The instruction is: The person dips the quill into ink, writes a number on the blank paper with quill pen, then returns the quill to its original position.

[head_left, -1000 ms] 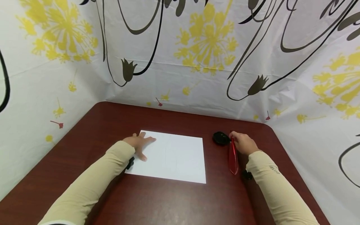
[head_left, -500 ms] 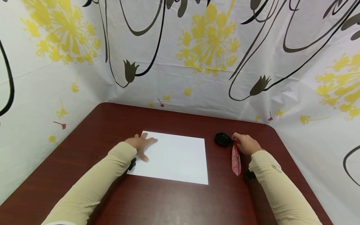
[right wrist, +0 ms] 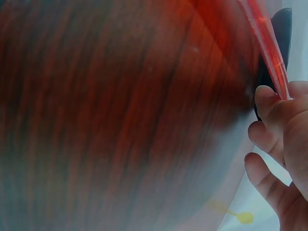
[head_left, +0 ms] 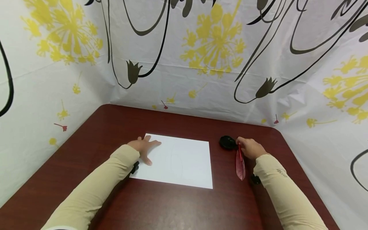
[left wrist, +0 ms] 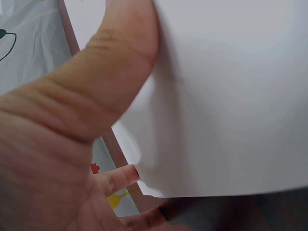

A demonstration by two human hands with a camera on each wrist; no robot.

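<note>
Holding steady since before: your right hand (head_left: 250, 148) pinches the red feather pen (head_left: 239, 163) beside the black pot (head_left: 228, 142); your left hand (head_left: 143, 147) lies flat on the paper (head_left: 181, 161).

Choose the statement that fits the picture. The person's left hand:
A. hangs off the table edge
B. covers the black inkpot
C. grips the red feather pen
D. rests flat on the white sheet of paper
D: the left hand lies with spread fingers on the white sheet of paper.

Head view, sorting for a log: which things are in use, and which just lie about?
In use: white paper under left hand; red feather pen in right hand, tip at black pot.
Lying about: nothing besides the table and floral sheet.
</note>
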